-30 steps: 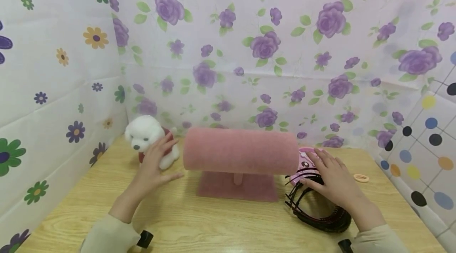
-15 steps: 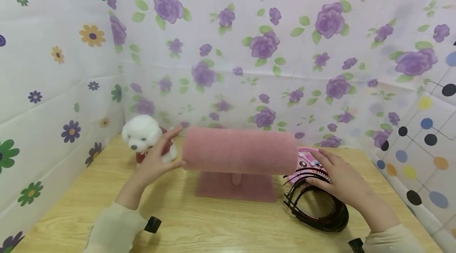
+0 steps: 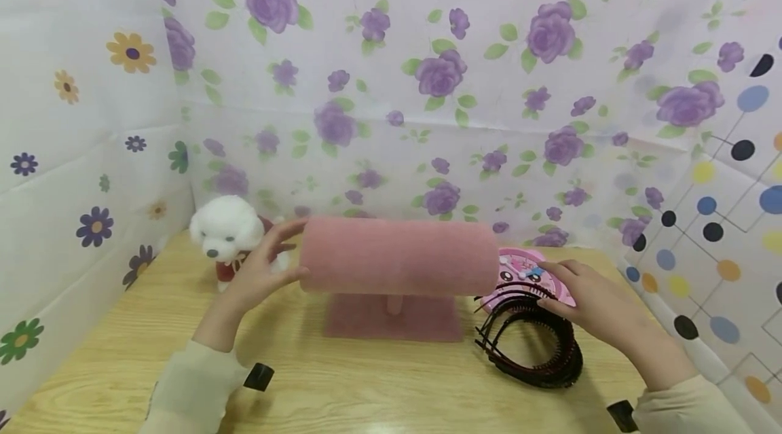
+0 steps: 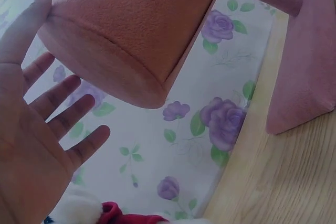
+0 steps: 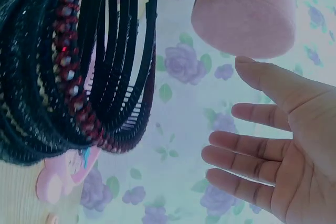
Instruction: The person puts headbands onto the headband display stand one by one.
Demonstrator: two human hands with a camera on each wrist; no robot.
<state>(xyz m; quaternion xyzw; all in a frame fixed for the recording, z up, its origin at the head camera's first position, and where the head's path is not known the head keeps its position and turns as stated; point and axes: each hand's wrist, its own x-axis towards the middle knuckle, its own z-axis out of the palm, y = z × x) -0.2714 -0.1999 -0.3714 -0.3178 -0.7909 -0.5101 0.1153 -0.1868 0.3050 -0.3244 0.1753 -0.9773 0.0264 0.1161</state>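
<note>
A pink velvet roll on a T-shaped stand (image 3: 400,256) stands mid-table. My left hand (image 3: 259,274) is at its left end, thumb and fingers spread; in the left wrist view the thumb tip overlaps the roll's (image 4: 131,19) end edge. My right hand (image 3: 595,301) hovers at the right, beside a bundle of dark headbands (image 3: 565,363) and over the edge of a pink cartoon-faced clock (image 3: 508,271). In the right wrist view its fingers are extended and hold nothing, near the roll's right end (image 5: 244,24). One headband (image 5: 68,74) carries red and clear beads.
A white plush dog (image 3: 226,227) in a red garment sits behind my left hand. Floral cloth (image 3: 391,115) hangs behind the wooden table (image 3: 366,380), with patterned cloths at both sides.
My left hand has moved right, from in front of the plush dog to the roll's left end. My right hand has drawn back to the right, uncovering more of the clock. The head view has shifted slightly.
</note>
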